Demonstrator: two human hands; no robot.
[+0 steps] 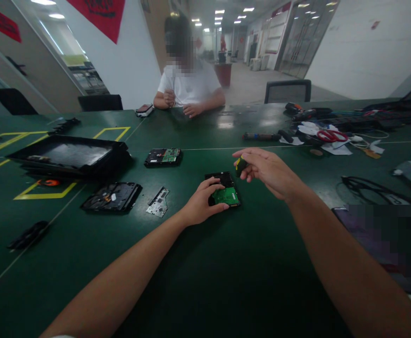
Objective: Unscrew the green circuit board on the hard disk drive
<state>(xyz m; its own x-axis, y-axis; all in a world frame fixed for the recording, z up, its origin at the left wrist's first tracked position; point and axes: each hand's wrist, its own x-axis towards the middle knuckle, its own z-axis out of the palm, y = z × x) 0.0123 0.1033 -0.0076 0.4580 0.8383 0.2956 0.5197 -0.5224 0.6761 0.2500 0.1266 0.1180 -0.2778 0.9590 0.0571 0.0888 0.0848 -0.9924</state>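
A hard drive (pixel 229 195) with a green circuit board facing up lies on the green table in front of me. My left hand (pixel 205 201) grips it from the left, fingers over its top and thumb along its near edge. Just above its far right corner, my right hand (pixel 261 170) has its fingers closed around a screwdriver (pixel 240 165) with a black and yellow handle. The screwdriver's shaft and tip cannot be made out. A second hard drive (pixel 163 157) lies farther back to the left, and a loose circuit board (pixel 158 202) sits left of my left hand.
A black disassembled unit (pixel 112 197) and a large black tray-like housing (pixel 74 152) stand at left. Red-handled scissors (pixel 332 135), papers and cables crowd the far right. A black cable (pixel 370 188) lies nearer. Another person (pixel 191 87) sits across the table.
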